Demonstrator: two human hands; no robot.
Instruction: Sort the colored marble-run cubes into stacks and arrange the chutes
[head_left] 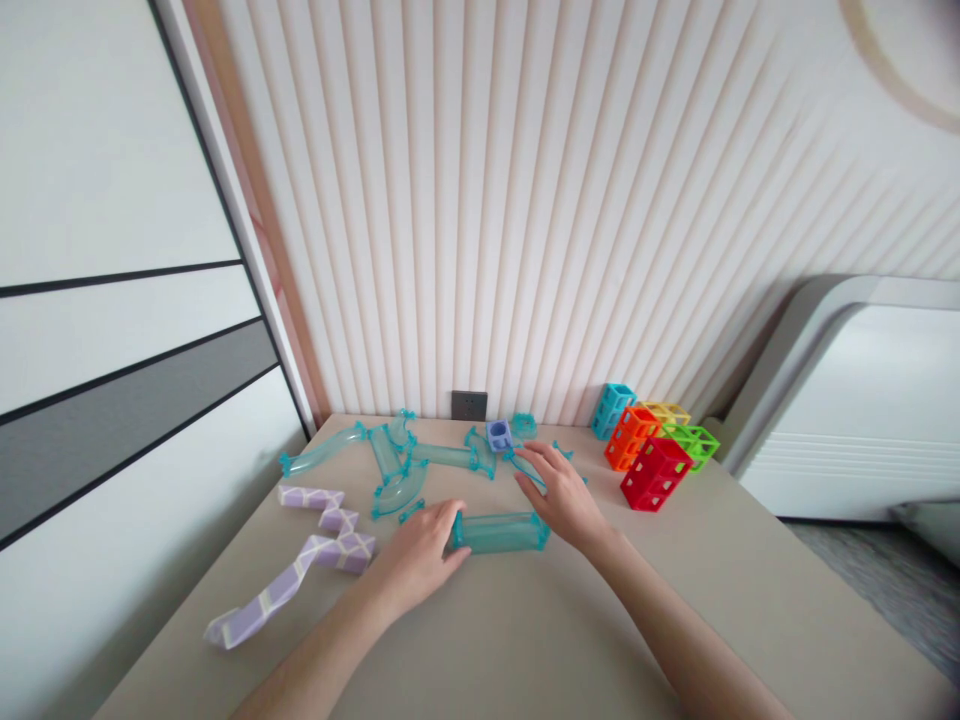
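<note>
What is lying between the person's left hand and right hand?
In the head view, a straight, see-through teal plastic tube lies between them: the left hand is at its left end, the right hand near its right end.

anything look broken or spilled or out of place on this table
Nothing looks broken or spilled. The teal pieces lie at mixed angles, and the purple strip bends in a zigzag, but neither looks damaged.

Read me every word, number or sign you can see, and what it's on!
None that I can read.
Any marks on the black wall socket are too tiny to tell.
The purple zigzag toy has pale lines, not letters.
I see no writing on the teal tube or red block.
</note>
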